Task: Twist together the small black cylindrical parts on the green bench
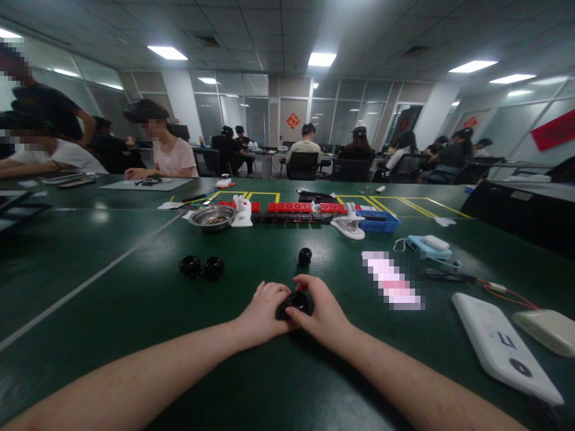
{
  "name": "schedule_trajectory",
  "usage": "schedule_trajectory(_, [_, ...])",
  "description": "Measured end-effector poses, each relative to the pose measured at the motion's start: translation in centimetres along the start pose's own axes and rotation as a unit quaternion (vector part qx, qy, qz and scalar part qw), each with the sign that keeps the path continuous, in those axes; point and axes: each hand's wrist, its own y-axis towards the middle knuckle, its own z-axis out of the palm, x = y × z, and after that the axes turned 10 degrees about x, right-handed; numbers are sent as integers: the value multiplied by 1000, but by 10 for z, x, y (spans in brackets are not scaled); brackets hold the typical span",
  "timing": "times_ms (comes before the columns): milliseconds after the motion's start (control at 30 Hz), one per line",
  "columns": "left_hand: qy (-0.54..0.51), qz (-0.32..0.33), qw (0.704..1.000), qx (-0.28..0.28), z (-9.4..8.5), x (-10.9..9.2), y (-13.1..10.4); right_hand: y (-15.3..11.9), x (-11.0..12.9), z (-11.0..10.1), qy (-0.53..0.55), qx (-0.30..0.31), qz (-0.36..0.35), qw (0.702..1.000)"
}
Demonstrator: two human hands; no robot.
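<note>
Both of my hands are around a black round part on the green table, in front of me. My left hand grips its left side. My right hand holds the black round part from the right, thumb at the near side and fingers behind it. A smaller black part stands just beyond my hands. To the left, two similar black parts, one and another, sit side by side.
A metal bowl, red strips, a white clamp and a blue basket line the back. At right lie a white power bank, cables and a pale blue device. People sit beyond.
</note>
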Motion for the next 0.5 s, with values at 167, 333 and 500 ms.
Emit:
schedule_trajectory(167, [-1,-10,1000,-5,1,2,1,-4,2,-1,22,39,-61,997])
schedule_trajectory(333, [9,-11,1000,3,-1,-1,0,-2,0,1,-4,-22,-16,1000])
schedule_trajectory(500, [-1,-13,1000,8,-3,-5,-1,0,-2,1,-8,-1,15,1000])
